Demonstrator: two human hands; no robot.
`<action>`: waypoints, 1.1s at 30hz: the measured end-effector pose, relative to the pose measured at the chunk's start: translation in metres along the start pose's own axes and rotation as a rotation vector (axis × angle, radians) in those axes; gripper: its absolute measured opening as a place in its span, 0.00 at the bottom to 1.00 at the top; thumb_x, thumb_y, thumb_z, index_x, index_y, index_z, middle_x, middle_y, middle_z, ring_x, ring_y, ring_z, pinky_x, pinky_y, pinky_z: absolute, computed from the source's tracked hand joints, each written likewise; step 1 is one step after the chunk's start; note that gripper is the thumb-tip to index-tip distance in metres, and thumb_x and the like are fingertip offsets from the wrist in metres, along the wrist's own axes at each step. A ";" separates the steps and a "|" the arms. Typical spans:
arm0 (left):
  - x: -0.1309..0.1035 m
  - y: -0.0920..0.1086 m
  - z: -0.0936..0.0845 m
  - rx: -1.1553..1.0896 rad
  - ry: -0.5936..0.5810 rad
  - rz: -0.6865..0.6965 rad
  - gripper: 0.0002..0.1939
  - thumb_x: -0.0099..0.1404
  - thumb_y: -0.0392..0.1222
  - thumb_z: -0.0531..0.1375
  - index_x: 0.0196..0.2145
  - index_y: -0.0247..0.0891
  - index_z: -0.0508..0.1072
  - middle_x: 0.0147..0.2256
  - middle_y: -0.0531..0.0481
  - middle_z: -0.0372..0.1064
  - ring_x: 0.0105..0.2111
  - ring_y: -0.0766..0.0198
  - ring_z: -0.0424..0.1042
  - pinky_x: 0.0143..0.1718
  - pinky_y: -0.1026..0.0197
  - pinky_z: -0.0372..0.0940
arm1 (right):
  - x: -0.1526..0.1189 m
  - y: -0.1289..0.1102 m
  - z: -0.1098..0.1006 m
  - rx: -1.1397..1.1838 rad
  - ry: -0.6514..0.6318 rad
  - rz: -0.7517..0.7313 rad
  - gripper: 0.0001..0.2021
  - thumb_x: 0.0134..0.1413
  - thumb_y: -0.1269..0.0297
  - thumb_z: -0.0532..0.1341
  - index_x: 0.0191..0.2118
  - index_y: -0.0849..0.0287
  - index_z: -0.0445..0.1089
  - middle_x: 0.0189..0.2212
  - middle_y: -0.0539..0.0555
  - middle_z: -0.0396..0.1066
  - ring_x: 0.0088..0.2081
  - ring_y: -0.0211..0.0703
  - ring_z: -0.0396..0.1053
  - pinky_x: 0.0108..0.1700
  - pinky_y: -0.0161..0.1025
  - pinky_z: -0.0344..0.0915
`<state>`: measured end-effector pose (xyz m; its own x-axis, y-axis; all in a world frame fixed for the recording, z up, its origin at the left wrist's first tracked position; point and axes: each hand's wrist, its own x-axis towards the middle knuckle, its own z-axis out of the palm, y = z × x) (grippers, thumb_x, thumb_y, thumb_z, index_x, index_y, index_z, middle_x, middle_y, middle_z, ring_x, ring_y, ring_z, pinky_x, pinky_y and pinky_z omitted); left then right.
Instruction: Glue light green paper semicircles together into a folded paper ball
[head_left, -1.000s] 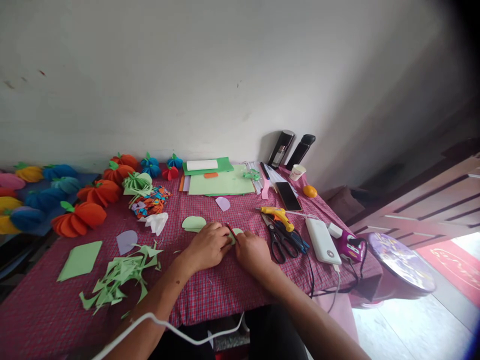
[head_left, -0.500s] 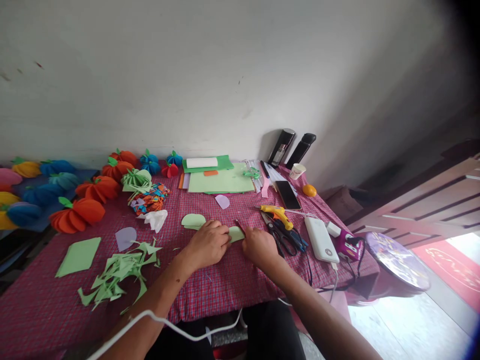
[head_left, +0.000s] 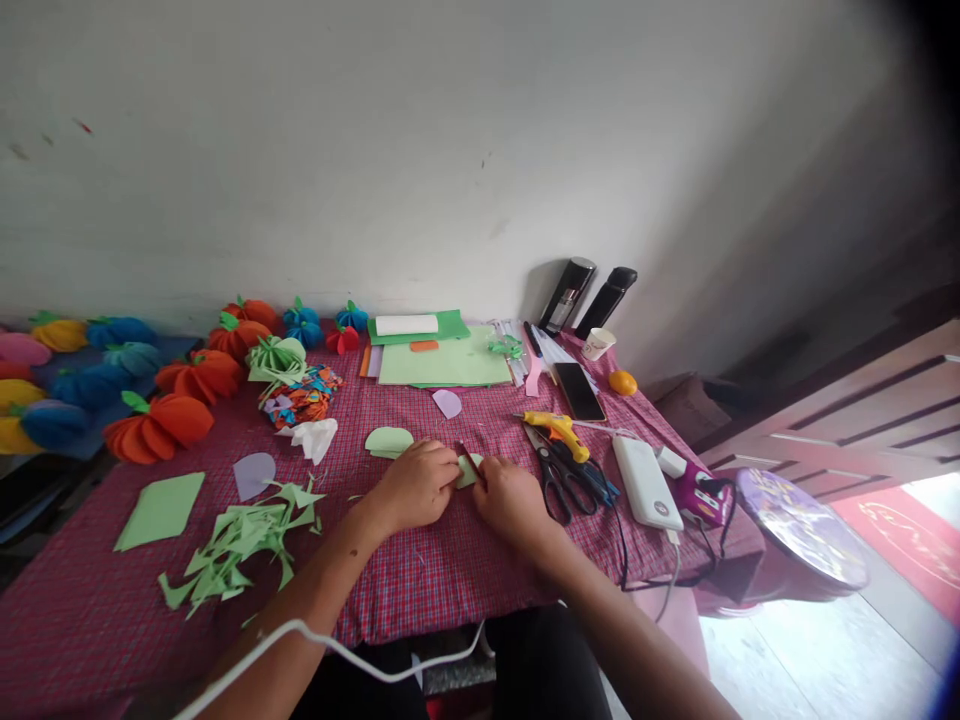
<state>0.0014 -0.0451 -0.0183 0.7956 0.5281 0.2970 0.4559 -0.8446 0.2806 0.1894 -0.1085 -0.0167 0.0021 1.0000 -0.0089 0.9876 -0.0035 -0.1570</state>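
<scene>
Bare grey wall [head_left: 360, 150] backed a table spread with red checked cloth [head_left: 416, 580], at whose near middle lay the piece under work, a small pale-green paper [head_left: 464, 477], between both hands. Its upper edge appeared rounded; the rest was covered, and no marking could be made out. Left hand [head_left: 422, 482]: fingers bent over the paper's left edge; whether pinching or only pressing, I could not tell. Right hand [head_left: 512, 496]: fingers clamped on a slim dark-red pencil-like stick [head_left: 472, 459], slanting across the paper. I judged the step to be tracing or creasing; the next move called for a steady left hold and a controlled stroke. Scissors [head_left: 561, 487] rested nearby, unheld.
</scene>
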 end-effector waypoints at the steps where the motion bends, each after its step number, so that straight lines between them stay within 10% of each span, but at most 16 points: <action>1: 0.000 -0.002 0.000 -0.012 0.021 -0.013 0.11 0.66 0.31 0.56 0.38 0.40 0.77 0.37 0.47 0.72 0.42 0.56 0.67 0.48 0.52 0.63 | -0.002 -0.003 0.001 -0.006 0.001 -0.005 0.08 0.63 0.65 0.57 0.41 0.60 0.71 0.38 0.57 0.76 0.37 0.47 0.75 0.36 0.37 0.60; 11: 0.024 -0.014 0.016 -0.108 0.012 -0.066 0.21 0.62 0.31 0.55 0.48 0.44 0.81 0.61 0.44 0.65 0.61 0.50 0.61 0.65 0.44 0.57 | -0.022 -0.006 -0.002 -0.088 -0.015 -0.100 0.19 0.65 0.70 0.52 0.58 0.58 0.68 0.41 0.60 0.73 0.40 0.52 0.75 0.39 0.41 0.66; 33: 0.031 -0.025 0.016 -0.219 -0.138 -0.192 0.25 0.66 0.36 0.48 0.49 0.42 0.82 0.67 0.48 0.61 0.67 0.49 0.56 0.69 0.44 0.50 | -0.018 -0.009 -0.020 -0.069 -0.187 -0.351 0.15 0.63 0.68 0.54 0.52 0.62 0.70 0.42 0.63 0.76 0.39 0.51 0.76 0.40 0.40 0.68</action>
<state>0.0213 -0.0090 -0.0301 0.7569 0.6463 0.0969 0.5180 -0.6837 0.5140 0.1838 -0.1264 0.0049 -0.3593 0.9216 -0.1467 0.9315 0.3447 -0.1160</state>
